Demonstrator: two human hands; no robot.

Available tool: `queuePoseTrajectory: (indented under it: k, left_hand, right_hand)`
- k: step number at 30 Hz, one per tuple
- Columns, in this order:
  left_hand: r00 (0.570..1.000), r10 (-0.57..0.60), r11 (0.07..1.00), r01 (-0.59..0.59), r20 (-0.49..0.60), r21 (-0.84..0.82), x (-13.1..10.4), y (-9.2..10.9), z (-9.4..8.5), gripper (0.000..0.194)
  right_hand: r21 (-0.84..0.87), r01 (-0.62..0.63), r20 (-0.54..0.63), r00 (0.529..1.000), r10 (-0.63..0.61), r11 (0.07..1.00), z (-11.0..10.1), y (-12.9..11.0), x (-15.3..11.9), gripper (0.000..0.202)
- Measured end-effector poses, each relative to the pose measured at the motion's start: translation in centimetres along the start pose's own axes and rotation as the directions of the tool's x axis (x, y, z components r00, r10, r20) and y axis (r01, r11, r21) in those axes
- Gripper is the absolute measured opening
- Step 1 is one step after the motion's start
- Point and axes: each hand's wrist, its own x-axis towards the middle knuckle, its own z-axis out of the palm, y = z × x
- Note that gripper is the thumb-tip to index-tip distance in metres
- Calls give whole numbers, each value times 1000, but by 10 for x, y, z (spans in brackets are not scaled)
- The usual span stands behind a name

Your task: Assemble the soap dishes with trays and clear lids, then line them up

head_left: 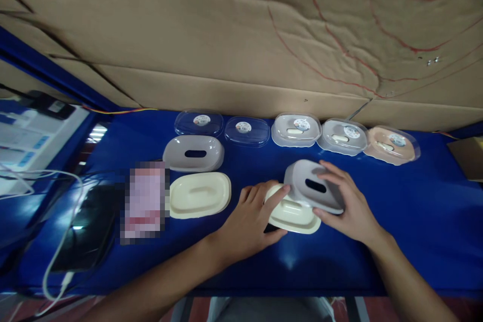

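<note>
Near the middle of the blue table, my left hand (260, 211) grips the left end of a cream oval piece (296, 216) with a raised handle. My right hand (347, 198) holds a grey oval tray (302, 176) with a dark slot, tilted, its lower left edge over the back of the cream piece. Whether the two pieces touch is unclear. To the left lie another cream oval piece (199, 195) and, behind it, a second grey slotted tray (194, 153).
Two clear lids (247, 132) and several lidded boxes (296, 131) line the table's back edge, before a brown cardboard wall (169, 25). At the left are a pixelated packet (145, 201), a black device (85, 226) and a white cable (53, 256).
</note>
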Motion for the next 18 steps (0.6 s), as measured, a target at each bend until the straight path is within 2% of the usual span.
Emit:
queuePoseTrajectory:
  k: [2, 4, 6, 9, 11, 14, 18]
  left_hand:
    - [999, -3, 998, 6, -40, 58, -1, 4, -3, 85]
    - [997, 24, 994, -16, -75, 106, -2, 7, -4, 75]
    - [993, 104, 986, -96, -52, 134, -2, 10, -5, 62]
    - [963, 267, 947, -270, 39, 176, -2, 12, -7, 32]
    - [940, 335, 914, -340, 60, 222, 0, 13, -8, 21]
    - [943, 328, 906, -331, 56, 265, 0, 15, -11, 20]
    - [982, 187, 944, -183, 11, 276, 0, 16, -14, 35]
  right_hand:
    - [-33, -92, -104, 991, 88, 995, 0, 10, 0, 63]
    - [-54, -181, -158, 973, 171, 982, 3, 18, 0, 65]
    - [-67, -215, -142, 969, 204, 974, 7, 21, 0, 65]
    - [-90, -171, -52, 985, 167, 981, 9, 18, 0, 64]
    - [-116, -144, -11, 990, 143, 983, 6, 15, 0, 68]
    - [-166, -171, -30, 985, 169, 971, -2, 17, -1, 78]
    - [-225, -310, -178, 945, 274, 924, -10, 31, -1, 75]
